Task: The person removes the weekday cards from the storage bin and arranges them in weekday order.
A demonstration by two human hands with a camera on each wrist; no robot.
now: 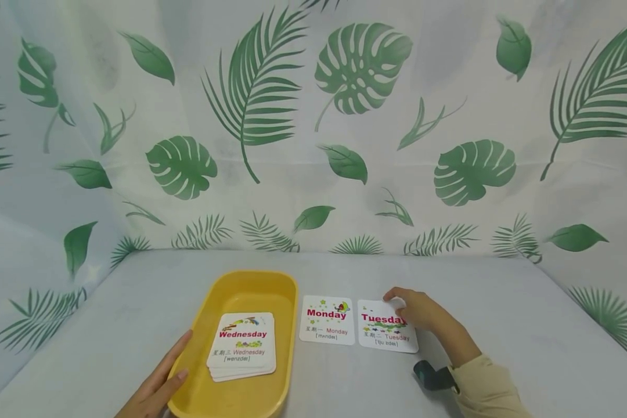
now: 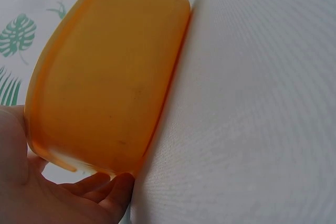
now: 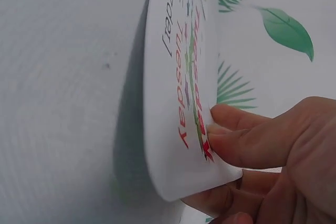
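Head view: Tuesday card (image 1: pixel 386 328) sits at the fingertips of the right hand (image 1: pixel 424 310), to the left of its palm, just above or on the tabletop (image 1: pixel 334 383). Right fingers pinch the card's edge; the right wrist view shows them on both its face and its underside, card tilted, shadow beside it. Monday card (image 1: pixel 326 319) lies flat left of the right fingers, next to Tuesday card, narrow gap between. Further left, yellow tray (image 1: pixel 251 297); left hand (image 1: pixel 159 380) grips its left side, fingers bent against the outer wall in the left wrist view. Card stack (image 1: pixel 242 374) lies inside the tray, right of the left fingers, slightly uneven, Wednesday card (image 1: pixel 240 346) face up on top. Dark device (image 1: pixel 432 376) at the right wrist, behind the right fingers, beside a beige sleeve (image 1: pixel 488 386). Beyond both hands' fingers, white cloth (image 1: pixel 271 203) with green leaf prints.
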